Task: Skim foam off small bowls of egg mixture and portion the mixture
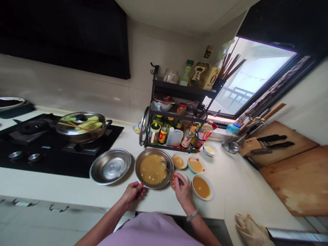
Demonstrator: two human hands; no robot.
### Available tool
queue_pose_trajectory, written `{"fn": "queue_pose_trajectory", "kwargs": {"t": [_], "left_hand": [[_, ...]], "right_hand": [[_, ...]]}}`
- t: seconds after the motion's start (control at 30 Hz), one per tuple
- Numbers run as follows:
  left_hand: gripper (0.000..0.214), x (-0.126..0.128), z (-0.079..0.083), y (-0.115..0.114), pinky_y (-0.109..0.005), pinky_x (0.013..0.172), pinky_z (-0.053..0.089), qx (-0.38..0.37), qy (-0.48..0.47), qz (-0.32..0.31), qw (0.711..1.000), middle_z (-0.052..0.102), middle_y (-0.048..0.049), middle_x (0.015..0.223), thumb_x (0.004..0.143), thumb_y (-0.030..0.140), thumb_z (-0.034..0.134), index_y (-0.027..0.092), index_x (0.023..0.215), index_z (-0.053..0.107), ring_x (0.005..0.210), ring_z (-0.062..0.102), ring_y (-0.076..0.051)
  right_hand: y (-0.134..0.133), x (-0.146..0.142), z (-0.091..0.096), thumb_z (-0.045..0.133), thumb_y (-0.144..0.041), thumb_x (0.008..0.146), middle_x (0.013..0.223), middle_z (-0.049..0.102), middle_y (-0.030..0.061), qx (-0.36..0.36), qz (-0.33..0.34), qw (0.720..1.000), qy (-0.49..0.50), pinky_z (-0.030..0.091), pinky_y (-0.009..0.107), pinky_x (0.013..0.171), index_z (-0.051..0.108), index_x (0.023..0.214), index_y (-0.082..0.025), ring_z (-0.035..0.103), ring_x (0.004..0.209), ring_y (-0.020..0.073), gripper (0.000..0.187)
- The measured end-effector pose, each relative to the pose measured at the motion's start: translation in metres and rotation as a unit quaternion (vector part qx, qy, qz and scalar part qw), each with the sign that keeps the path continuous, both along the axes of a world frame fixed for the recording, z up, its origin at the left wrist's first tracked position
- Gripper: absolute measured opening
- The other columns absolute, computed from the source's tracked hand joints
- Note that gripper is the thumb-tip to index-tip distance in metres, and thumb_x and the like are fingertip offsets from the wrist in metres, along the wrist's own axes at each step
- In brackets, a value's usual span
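A round metal bowl (137,173) of brownish soup with pale bits stands on the counter in front of me. My left hand (133,192) is closed at its near left rim, fingers curled and thumb against the edge. In my right hand (182,189) is a spoon (169,171) with a dark handle, its head dipping into the soup at the bowl's right side. Close by on the right are several small bowls of similar soup, among them a white bowl (210,191) and a teal-rimmed bowl (190,168). One bowl is partly hidden under my right hand.
Left of the soup stands an empty metal basin (110,167). A lidded pan (81,131) sits on the black hob (58,159). Behind are a black rack (176,114) with bottles and jars, and a ladle (232,147). Cutting boards (299,177) and a knife block (252,145) stand right.
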State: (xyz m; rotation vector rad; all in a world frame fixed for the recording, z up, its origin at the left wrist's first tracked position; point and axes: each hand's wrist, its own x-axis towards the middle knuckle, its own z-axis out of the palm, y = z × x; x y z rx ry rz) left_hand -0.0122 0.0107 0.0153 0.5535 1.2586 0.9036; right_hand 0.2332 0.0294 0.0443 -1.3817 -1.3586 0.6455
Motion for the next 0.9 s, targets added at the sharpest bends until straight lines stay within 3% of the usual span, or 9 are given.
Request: {"fn": "queue_pose_trajectory", "kwargs": {"t": [0.13, 0.4, 0.9], "left_hand": [[0.042, 0.0, 0.0, 0.0, -0.02, 0.045, 0.032, -0.001, 0.007, -0.004, 1.0, 0.059, -0.0005, 0.057, 0.054, 0.049, 0.076, 0.015, 0.062, 0.053, 0.045, 0.048, -0.007], [0.042, 0.001, -0.002, 0.0, -0.02, 0.045, 0.032, 0.003, 0.001, 0.004, 1.0, 0.06, -0.0005, 0.057, 0.052, 0.049, 0.077, 0.015, 0.063, 0.054, 0.047, 0.048, -0.008], [0.048, 0.0, -0.003, 0.0, -0.021, 0.046, 0.033, 0.006, 0.002, 0.006, 1.0, 0.061, -0.001, 0.059, 0.049, 0.054, 0.078, 0.015, 0.064, 0.054, 0.048, 0.049, -0.008]], "right_hand": [[0.004, -0.009, -0.002, 0.056, -0.044, 0.076, 0.057, 0.064, 0.0039, -0.076, -0.018, 0.988, 0.136, 0.049, 0.027, 0.045, 0.066, 0.09, -0.015, 0.058, 0.046, 0.0165, 0.033], [0.005, 0.006, 0.016, 0.066, -0.04, 0.069, 0.061, 0.067, 0.0043, -0.09, -0.055, 0.956, 0.274, 0.047, 0.027, 0.046, 0.064, 0.084, -0.015, 0.058, 0.049, 0.0167, 0.029], [0.003, 0.036, 0.047, 0.071, -0.04, 0.065, 0.057, 0.066, 0.0047, -0.059, -0.097, 0.944, 0.31, 0.045, 0.028, 0.045, 0.063, 0.081, -0.014, 0.06, 0.049, 0.0185, 0.032]]}}
